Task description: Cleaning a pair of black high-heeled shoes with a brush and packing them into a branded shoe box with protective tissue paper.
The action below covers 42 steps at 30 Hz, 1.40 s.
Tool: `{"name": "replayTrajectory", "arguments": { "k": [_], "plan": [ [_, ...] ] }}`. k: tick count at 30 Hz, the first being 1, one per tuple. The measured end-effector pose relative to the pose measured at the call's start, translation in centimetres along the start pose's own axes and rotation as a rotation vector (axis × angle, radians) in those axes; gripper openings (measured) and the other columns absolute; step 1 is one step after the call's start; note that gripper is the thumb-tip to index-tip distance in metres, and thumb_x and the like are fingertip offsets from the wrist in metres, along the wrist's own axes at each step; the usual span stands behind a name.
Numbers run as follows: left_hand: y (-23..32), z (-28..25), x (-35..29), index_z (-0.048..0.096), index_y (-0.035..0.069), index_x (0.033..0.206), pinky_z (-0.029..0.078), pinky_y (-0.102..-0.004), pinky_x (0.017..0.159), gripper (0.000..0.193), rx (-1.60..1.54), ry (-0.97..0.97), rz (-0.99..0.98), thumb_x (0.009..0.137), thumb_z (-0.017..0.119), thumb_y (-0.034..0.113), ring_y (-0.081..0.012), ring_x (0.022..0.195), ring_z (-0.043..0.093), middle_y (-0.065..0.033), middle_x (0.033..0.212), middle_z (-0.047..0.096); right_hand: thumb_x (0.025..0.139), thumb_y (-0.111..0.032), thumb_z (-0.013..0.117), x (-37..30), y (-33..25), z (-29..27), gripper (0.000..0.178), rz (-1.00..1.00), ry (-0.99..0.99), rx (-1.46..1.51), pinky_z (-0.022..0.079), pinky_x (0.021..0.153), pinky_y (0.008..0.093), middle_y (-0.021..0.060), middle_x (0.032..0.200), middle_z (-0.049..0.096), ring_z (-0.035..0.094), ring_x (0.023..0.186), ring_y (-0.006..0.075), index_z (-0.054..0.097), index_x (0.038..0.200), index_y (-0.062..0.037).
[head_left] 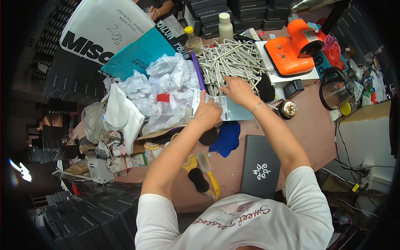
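A sheet of white printed labels on a pale blue-grey backing [239, 111] lies in front of a pile of thin, pale grey rods with bent ends [233, 60]. My left hand [207, 112] grips the sheet at its left part, index finger stretched forward along a label and the other fingers curled. Just beyond the sheet, at the near edge of the rods, is my right hand [239, 90]; its thumb and index finger are apart, and I see nothing between them. The undersides of both hands are hidden.
Crumpled white tissue paper [166, 79] fills the left side. An orange machine [291, 50], a glass kettle [335, 89] and a brass call bell [287, 109] stand right. A dark shoe box [259, 166], blue cloth [227, 139] and yellow-handled brush [209, 171] lie nearer me.
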State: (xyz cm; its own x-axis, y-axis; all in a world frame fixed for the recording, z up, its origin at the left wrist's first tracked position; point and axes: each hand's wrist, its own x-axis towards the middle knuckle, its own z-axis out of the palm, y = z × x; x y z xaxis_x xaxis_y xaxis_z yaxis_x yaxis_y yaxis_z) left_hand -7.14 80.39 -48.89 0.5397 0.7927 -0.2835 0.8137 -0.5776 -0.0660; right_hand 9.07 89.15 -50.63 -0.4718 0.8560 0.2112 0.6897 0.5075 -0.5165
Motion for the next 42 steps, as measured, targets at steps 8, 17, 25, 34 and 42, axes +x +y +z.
{"name": "replayTrajectory", "arguments": {
  "k": [8, 17, 25, 34, 42],
  "plan": [
    [0.3, 1.8, -1.2, 0.062, 0.012, 0.117, 0.012, -0.0662, 0.11, 0.045, 0.142, 0.087, 0.062, 0.077, 0.071, 0.03, -0.0277, 0.123, 0.047, -0.0066, 0.115, 0.06, 0.074, -0.013, 0.065, 3.2, -1.7, 2.7, 0.044, 0.2, -0.131, -0.107, 0.054, 0.068, 0.0432, 0.0217, 0.085, 0.067, 0.068, 0.081, 0.0343, 0.051, 0.112, 0.0044],
    [0.5, 1.5, 2.3, 0.067, 0.004, 0.094, 0.014, -0.0651, 0.109, 0.022, 0.089, 0.267, -0.085, 0.085, 0.053, 0.019, -0.0282, 0.105, 0.057, -0.0095, 0.094, 0.064, 0.069, -0.021, 0.068, 5.4, 1.9, -0.4, 0.044, 0.257, -0.25, 0.092, 0.051, 0.083, 0.0421, 0.0284, 0.094, 0.065, 0.064, 0.092, 0.0402, 0.061, 0.104, 0.0066],
    [0.0, 4.3, 2.8, 0.068, 0.002, 0.097, 0.015, -0.0646, 0.11, 0.029, 0.128, 0.357, -0.206, 0.077, 0.063, 0.022, -0.0291, 0.119, 0.049, -0.012, 0.107, 0.063, 0.068, -0.025, 0.068, 3.3, 2.5, -0.2, 0.04, 0.199, -0.205, 0.257, 0.051, 0.081, 0.042, 0.0298, 0.091, 0.065, 0.065, 0.087, 0.0417, 0.066, 0.09, 0.0077],
    [2.4, 0.4, -4.3, 0.06, -0.001, 0.115, 0.014, -0.0627, 0.11, 0.051, 0.049, 0.422, -0.21, 0.072, 0.07, 0.024, -0.03, 0.133, 0.036, -0.0123, 0.126, 0.054, 0.086, -0.022, 0.062, -3.8, -1.8, -1.4, 0.03, 0.207, -0.051, 0.167, 0.05, 0.074, 0.0486, 0.029, 0.089, 0.064, 0.063, 0.082, 0.0438, 0.058, 0.098, 0.0061],
    [19.0, 3.7, -16.2, 0.054, -0.003, 0.123, 0.039, -0.0401, 0.101, 0.045, -1.236, 0.357, -0.617, 0.087, 0.065, 0.022, -0.0389, 0.114, 0.054, -0.0223, 0.119, 0.058, 0.086, -0.019, 0.068, -25.1, 5.8, -8.6, 0.046, 0.438, 0.107, 0.379, 0.05, 0.065, 0.0326, 0.0135, 0.09, 0.062, 0.061, 0.072, 0.0192, 0.054, 0.121, 0.0059]
  ]
}}
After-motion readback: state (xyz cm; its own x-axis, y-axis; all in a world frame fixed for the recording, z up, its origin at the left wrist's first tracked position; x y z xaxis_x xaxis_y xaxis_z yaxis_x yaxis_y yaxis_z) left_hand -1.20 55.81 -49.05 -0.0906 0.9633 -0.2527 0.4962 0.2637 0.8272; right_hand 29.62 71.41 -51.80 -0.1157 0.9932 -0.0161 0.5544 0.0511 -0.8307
